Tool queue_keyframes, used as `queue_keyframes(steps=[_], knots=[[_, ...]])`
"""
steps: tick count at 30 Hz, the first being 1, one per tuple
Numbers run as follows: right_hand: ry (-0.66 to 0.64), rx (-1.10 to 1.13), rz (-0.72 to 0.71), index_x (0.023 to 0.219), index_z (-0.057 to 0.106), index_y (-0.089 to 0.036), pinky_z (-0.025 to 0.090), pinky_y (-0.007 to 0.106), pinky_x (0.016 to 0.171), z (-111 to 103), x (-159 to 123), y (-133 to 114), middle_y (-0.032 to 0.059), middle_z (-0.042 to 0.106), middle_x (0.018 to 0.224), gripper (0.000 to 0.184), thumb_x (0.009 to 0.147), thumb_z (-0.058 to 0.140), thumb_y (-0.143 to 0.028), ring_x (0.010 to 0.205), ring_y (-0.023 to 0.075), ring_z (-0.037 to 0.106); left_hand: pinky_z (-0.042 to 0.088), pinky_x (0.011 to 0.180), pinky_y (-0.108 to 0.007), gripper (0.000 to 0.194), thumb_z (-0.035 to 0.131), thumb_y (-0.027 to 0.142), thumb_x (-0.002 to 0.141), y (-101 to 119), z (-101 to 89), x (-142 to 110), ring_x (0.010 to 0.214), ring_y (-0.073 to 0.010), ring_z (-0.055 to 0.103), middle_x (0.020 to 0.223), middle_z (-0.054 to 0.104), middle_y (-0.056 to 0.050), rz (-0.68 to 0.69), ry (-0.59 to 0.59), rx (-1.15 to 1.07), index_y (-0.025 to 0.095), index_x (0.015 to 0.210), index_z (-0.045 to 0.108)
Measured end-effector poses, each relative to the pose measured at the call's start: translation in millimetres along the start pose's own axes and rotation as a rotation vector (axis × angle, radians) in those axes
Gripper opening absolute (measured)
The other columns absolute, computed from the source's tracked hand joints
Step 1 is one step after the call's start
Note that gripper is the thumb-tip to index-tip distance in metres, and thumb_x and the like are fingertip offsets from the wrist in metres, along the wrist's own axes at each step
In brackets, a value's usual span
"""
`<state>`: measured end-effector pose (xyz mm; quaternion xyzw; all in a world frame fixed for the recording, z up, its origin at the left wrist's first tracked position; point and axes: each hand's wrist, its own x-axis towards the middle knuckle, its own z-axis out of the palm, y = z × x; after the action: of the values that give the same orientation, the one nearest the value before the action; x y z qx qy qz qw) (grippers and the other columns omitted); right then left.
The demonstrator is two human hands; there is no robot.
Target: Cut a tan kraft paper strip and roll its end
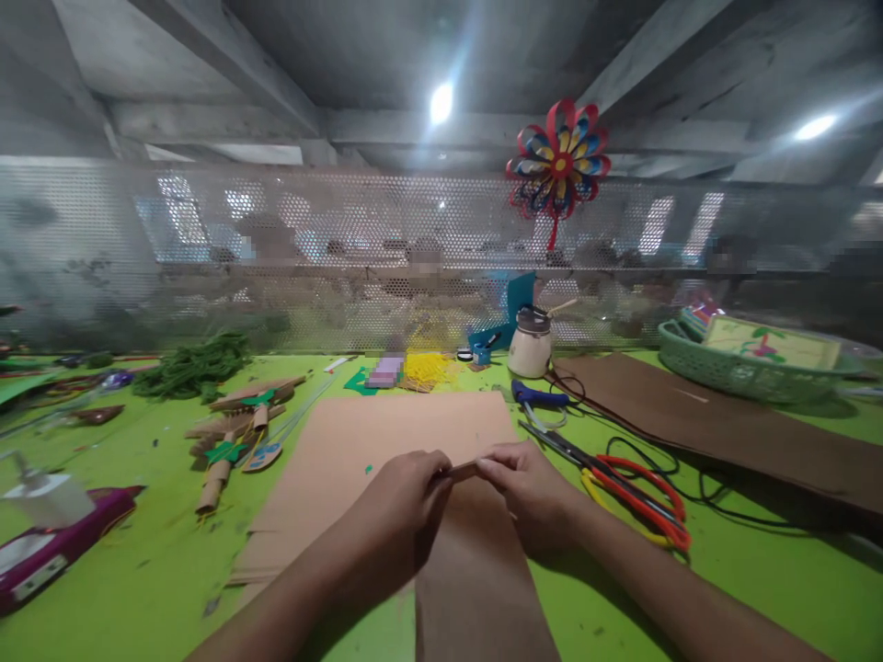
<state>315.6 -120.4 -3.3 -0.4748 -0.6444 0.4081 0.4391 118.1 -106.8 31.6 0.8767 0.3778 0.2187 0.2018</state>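
My left hand [404, 506] and my right hand [528, 487] meet over the middle of the green table [138, 570]. Both pinch the far edge of a brown paper strip [475, 570] that runs from my fingers toward me. The strip lies across a lighter tan sheet of card [386, 441]. Fingers of both hands are closed on the strip's edge, thumbs on top.
Red-handled and yellow-handled scissors [635, 492] and blue-handled pliers [542, 397] lie right of my hands, beside a black cable [717, 501]. A white jar [530, 345], dark brown sheet [724, 423], green basket [745, 372], paper rolls [227, 441], green strands [197, 363] and a paper pinwheel [558, 165] on the mesh screen surround them.
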Motion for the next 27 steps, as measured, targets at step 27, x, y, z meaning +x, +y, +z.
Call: queue_keyframes(steps=[27], knots=[[-0.216,0.311,-0.104,0.077,0.065,-0.014,0.042,0.026,0.067,-8,-14,-31,0.0017,0.058,0.076,0.015,0.071,0.070,-0.026,0.071,0.0120,0.052,0.044,0.067,-0.026,0.017,0.068,0.027,0.071,-3,12.0,8,0.068,-0.0130,0.057,0.078,0.065,-0.006,-0.292,-0.505,-1.270,0.012,0.080,0.069]])
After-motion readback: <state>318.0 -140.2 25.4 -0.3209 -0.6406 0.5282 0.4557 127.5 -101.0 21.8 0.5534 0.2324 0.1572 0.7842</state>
